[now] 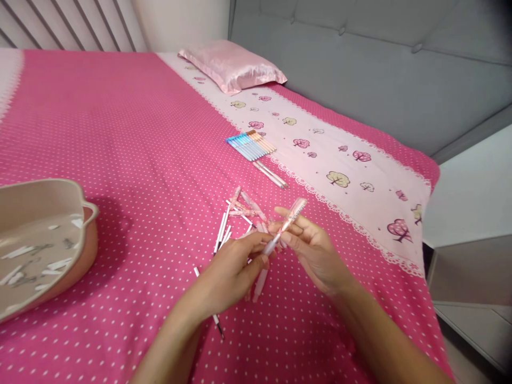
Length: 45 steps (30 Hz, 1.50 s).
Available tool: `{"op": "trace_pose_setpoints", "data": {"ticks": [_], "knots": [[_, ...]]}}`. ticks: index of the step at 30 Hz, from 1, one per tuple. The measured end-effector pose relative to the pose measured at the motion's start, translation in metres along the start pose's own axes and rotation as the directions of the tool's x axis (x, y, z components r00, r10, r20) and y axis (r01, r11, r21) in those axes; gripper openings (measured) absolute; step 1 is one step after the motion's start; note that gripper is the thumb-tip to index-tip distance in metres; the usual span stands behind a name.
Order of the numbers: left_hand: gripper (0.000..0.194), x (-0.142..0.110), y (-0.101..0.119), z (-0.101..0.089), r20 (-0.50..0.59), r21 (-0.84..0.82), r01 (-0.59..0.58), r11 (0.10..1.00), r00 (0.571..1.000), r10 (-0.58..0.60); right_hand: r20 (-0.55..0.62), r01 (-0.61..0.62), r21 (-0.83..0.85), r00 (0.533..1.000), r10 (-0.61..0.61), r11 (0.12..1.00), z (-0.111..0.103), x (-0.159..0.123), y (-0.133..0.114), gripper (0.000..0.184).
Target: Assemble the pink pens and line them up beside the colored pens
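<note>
Between my two hands is a pale pink pen, tilted up to the right. My left hand pinches its lower end, and my right hand grips it around the middle with thumb and fingers. Beneath and beyond the hands lies a loose pile of pink pen parts, partly hidden by my fingers. White pen refills with dark ends lie left of the pile. One more refill sticks out from under my left wrist.
A beige basin with white pieces inside stands at the left. Farther off lies a row of blue and peach pens, with two pale pens beside it. A pink pillow rests near the grey headboard.
</note>
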<state>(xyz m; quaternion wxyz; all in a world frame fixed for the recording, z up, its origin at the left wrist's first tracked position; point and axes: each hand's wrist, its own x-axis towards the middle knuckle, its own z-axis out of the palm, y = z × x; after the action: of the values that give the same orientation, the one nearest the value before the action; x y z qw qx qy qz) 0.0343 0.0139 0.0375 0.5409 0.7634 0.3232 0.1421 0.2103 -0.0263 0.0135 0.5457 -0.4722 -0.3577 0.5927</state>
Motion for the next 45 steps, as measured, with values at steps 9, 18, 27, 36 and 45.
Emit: {"op": "trace_pose_setpoints", "data": {"ticks": [9, 18, 27, 36, 45], "knots": [[0.021, 0.0016, 0.0007, 0.0030, 0.021, -0.073, 0.024, 0.997, 1.000, -0.023, -0.101, 0.005, 0.000, 0.995, -0.005, 1.000, 0.0021, 0.0010, 0.0021, 0.040], [0.020, -0.0003, -0.0010, 0.0017, -0.003, -0.055, -0.017, 0.998, 1.000, 0.016, -0.008, 0.055, 0.020, 0.998, -0.055, 0.998, 0.0013, 0.0000, -0.0012, 0.045], [0.021, 0.0004, -0.0012, 0.0002, -0.044, -0.015, -0.053, 0.998, 0.998, 0.052, 0.016, 0.041, -0.001, 0.999, -0.041, 0.999, -0.0003, -0.0001, 0.0004, 0.050], [0.019, 0.0004, 0.0024, 0.0004, -0.007, 0.006, -0.019, 1.000, 1.000, 0.019, -0.057, 0.024, 0.002, 0.998, -0.024, 1.000, 0.0013, 0.0004, 0.0007, 0.039], [0.019, 0.0010, 0.0010, 0.0013, -0.010, -0.027, -0.026, 0.999, 1.000, 0.025, -0.047, 0.021, -0.057, 0.999, -0.023, 0.998, 0.0021, 0.0003, 0.0022, 0.044]]}}
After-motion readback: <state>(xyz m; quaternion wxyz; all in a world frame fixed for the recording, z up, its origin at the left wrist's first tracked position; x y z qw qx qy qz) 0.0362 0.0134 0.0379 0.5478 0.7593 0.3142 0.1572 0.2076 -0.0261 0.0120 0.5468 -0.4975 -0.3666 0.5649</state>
